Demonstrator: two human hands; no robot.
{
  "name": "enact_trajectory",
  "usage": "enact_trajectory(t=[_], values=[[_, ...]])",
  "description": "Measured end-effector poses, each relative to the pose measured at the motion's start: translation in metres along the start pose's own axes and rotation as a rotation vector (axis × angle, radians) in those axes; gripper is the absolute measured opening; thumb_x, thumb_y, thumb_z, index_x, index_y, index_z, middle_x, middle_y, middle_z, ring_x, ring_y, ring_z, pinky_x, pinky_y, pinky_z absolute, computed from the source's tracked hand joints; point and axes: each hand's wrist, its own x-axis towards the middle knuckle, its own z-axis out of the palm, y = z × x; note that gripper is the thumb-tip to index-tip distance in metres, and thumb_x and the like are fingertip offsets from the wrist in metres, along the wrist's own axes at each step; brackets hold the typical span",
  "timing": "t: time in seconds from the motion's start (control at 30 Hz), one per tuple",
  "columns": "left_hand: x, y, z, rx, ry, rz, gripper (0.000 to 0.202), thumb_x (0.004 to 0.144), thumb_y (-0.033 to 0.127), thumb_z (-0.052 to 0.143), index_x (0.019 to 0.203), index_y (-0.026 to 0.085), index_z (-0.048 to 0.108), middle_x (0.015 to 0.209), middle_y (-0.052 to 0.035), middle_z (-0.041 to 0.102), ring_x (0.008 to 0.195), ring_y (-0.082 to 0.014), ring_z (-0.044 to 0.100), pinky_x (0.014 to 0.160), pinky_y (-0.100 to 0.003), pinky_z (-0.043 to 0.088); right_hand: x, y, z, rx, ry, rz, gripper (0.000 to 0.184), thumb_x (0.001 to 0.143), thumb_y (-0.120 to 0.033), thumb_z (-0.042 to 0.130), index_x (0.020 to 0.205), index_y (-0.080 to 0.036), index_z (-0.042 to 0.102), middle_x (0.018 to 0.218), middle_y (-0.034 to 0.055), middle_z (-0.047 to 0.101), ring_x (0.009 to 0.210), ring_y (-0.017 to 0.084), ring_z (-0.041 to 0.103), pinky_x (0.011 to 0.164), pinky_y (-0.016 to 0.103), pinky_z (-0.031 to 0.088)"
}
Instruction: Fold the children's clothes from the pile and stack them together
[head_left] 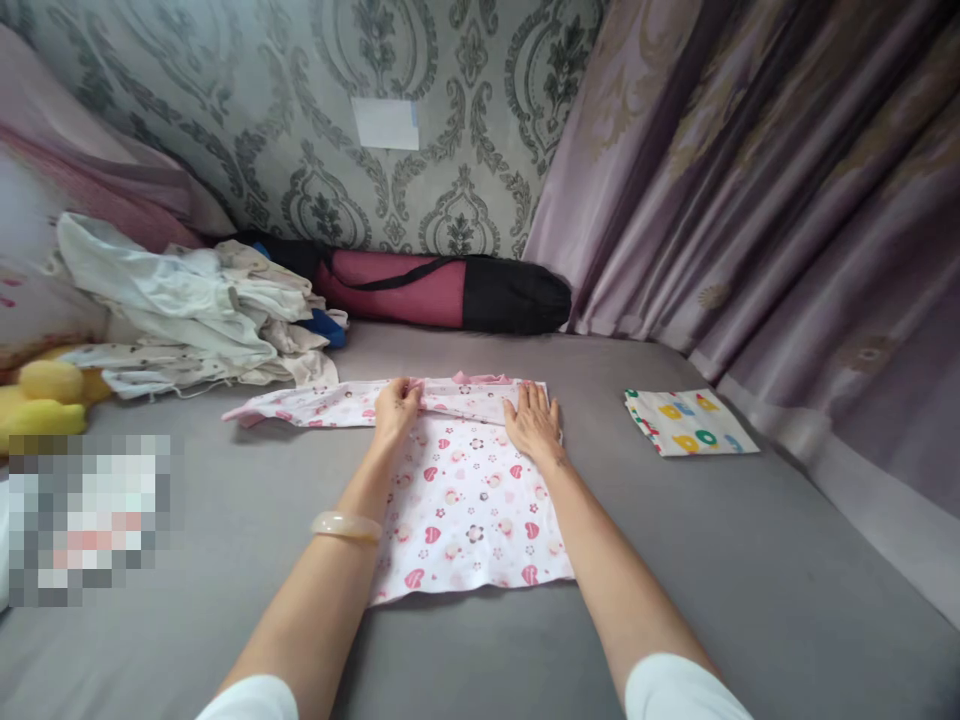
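The left hand (396, 410) is pinching the printed shirt (476, 505); the right hand (534, 425), spread, is hiding part of it. A long bag (405, 298) is concealing its contents.

Bare sheet (712, 550) leaves a lane between the shirt (476, 500) and the folded cloth (694, 422), and another left of the shirt, below its sleeve. The pile (202, 305) crowds that sleeve from behind; the bag (405, 290) bars the back, the curtain (675, 200) the right side.
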Motion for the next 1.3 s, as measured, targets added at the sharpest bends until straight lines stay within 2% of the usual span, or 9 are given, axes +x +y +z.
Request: enact_trajectory(t=[0.17,0.43,0.6,0.8,0.97,1.07,1.13,1.2,1.3], values=[[-0.001,0.003,-0.003,0.094,-0.026,0.074,0.024,0.079,0.029,0.051,0.089,0.015,0.068,0.077,-0.0034,0.068,0.075,-0.0179,0.061,0.071,-0.025,0.044,0.001,0.001,-0.002,-0.013,-0.042,-0.009,0.069,0.099,-0.049,0.016,0.153,-0.007,0.02,0.162,0.013,0.014,0.149,0.024,0.009,0.118,0.049,0.007],[-0.01,0.016,-0.004,0.331,0.062,0.137,0.024,0.084,0.018,0.042,0.079,0.017,0.065,0.073,-0.0049,0.065,0.075,-0.0194,0.058,0.07,-0.027,0.039,-0.002,-0.002,-0.004,-0.017,-0.024,0.001,0.07,0.099,-0.048,0.017,0.153,-0.005,0.019,0.161,0.0138,0.014,0.149,0.025,0.01,0.118,0.05,0.008],[-0.011,0.016,-0.004,0.407,0.047,0.205,0.026,0.087,0.018,0.038,0.083,0.017,0.063,0.08,-0.0077,0.066,0.079,-0.0218,0.059,0.073,-0.03,0.04,0.0,0.0,0.0,-0.036,-0.024,-0.007,0.07,0.099,-0.049,0.015,0.154,-0.007,0.018,0.161,0.014,0.014,0.149,0.025,0.01,0.118,0.05,0.009],[-0.013,0.008,0.001,0.506,-0.022,0.188,0.025,0.088,0.016,0.035,0.094,0.015,0.059,0.095,-0.0138,0.064,0.089,-0.0256,0.06,0.078,-0.034,0.044,0.001,0.0,0.0,-0.046,-0.039,-0.009,0.069,0.099,-0.048,0.016,0.154,-0.006,0.018,0.162,0.0128,0.013,0.149,0.024,0.01,0.118,0.05,0.009],[-0.016,0.011,-0.002,0.492,0.096,0.221,0.023,0.092,0.025,0.038,0.101,0.012,0.055,0.102,-0.0201,0.06,0.097,-0.0322,0.058,0.082,-0.043,0.045,0.0,-0.003,-0.003,-0.043,-0.058,0.006,0.069,0.098,-0.048,0.017,0.154,-0.007,0.018,0.162,0.0122,0.012,0.149,0.024,0.009,0.118,0.05,0.01],[-0.017,0.023,-0.006,0.526,0.151,0.376,0.025,0.092,0.027,0.042,0.104,0.012,0.057,0.108,-0.0204,0.059,0.103,-0.0324,0.055,0.089,-0.046,0.044,-0.001,-0.004,-0.006,-0.045,-0.07,0.005,0.068,0.099,-0.047,0.017,0.154,-0.007,0.018,0.162,0.0122,0.011,0.149,0.024,0.009,0.118,0.05,0.011],[-0.019,0.031,-0.004,0.522,0.032,0.553,0.029,0.095,0.026,0.037,0.108,0.014,0.059,0.11,-0.0166,0.062,0.106,-0.0287,0.055,0.094,-0.044,0.043,-0.001,-0.005,-0.007,-0.055,-0.068,0.004,0.068,0.099,-0.047,0.016,0.154,-0.008,0.018,0.162,0.0122,0.011,0.149,0.024,0.009,0.118,0.05,0.011],[-0.023,0.032,0.002,0.513,-0.179,0.712,0.034,0.097,0.025,0.033,0.116,0.017,0.059,0.117,-0.013,0.064,0.113,-0.0254,0.054,0.101,-0.042,0.04,-0.001,-0.005,-0.008,-0.057,-0.068,0.006,0.068,0.099,-0.047,0.016,0.154,-0.008,0.018,0.162,0.0123,0.012,0.149,0.024,0.009,0.118,0.05,0.012],[-0.029,0.024,0.013,0.581,-0.382,0.757,0.04,0.098,0.03,0.034,0.13,0.018,0.054,0.138,-0.0109,0.056,0.13,-0.0254,0.046,0.111,-0.044,0.032,-0.002,-0.005,-0.008,-0.042,-0.074,0.015,0.069,0.099,-0.048,0.015,0.154,-0.007,0.017,0.162,0.0119,0.011,0.149,0.024,0.009,0.118,0.05,0.012]])
